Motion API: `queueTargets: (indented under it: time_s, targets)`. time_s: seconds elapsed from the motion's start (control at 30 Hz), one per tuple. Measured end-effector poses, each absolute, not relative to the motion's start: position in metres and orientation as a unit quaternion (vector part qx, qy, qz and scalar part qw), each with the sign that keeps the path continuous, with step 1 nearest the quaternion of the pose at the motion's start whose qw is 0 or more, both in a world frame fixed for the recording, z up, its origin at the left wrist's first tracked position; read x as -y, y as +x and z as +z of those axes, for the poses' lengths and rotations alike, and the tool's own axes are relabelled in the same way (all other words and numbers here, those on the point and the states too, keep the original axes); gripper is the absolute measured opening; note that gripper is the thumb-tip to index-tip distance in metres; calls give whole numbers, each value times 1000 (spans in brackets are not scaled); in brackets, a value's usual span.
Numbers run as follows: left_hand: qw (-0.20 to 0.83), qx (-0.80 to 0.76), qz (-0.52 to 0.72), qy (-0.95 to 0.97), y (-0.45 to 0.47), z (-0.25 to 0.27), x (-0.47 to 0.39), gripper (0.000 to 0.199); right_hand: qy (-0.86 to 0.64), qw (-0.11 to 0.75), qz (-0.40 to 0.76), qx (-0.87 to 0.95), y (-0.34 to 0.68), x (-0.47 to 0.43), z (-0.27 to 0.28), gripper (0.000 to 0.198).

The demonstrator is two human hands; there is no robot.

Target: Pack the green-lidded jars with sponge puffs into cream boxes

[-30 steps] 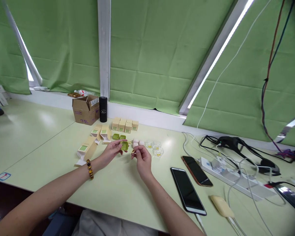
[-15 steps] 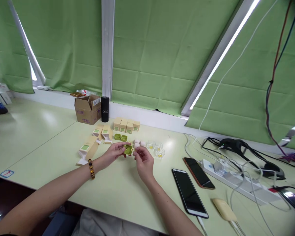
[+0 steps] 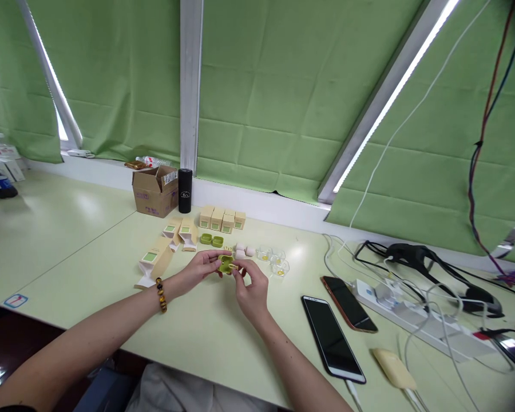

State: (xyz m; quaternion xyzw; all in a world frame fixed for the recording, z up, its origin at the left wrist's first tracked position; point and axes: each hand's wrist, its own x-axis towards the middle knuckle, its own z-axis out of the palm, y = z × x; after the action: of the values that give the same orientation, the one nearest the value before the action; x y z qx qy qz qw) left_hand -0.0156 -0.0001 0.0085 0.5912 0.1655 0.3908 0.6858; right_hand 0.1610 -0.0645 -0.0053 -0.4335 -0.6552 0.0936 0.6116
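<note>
My left hand (image 3: 201,266) grips a small green square case (image 3: 226,262) by its left side, with the hollow inside facing up. The thumb and fingers of my right hand (image 3: 253,288) pinch a small pale piece (image 3: 234,265) over the right part of this case; its exact kind is too small to tell. Just behind the hands lie small yellowish bits (image 3: 227,248) and pinkish-white rounded pieces (image 3: 241,252). Two joined green trays (image 3: 212,240) rest farther back. Clear containers with yellow inside (image 3: 278,267) stand to the right of my right hand.
Opened small cartons (image 3: 157,257) lie left of my hands, and several closed ones (image 3: 217,218) stand behind. Farther back are a cardboard box (image 3: 154,197) and a black tumbler (image 3: 185,191). Two phones (image 3: 332,337), a power strip (image 3: 416,315) and cables occupy the right side.
My right hand has brought the pale piece leftward, from beside the green case to over it. The case is tilted slightly differently; the view has shifted a little.
</note>
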Motion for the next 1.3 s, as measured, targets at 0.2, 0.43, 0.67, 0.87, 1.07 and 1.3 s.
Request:
queueTargets:
  time_s: [0.2,0.43,0.67,0.87,1.07,1.3]
  targets:
    - [690,-165,378,595,-15,10,2,48,-408,573,-9,711,163,65,-6,25]
    - [693,-172,370,595,-15,14,8,46,-391,570,-50,721,164,64,-7,24]
    - [695,-172,370,592,-14,15,9,44,-392,541,-114,735,165,63,-7,20]
    - [691,-165,368,600,-14,12,7,46,-399,506,-165,747,168,60,-7,15]
    - [676,-174,368,614,-14,7,3,47,-400,483,-194,754,168,61,-3,13]
    - [652,-180,371,636,-14,3,0,50,-410,460,-216,757,169,59,-7,14]
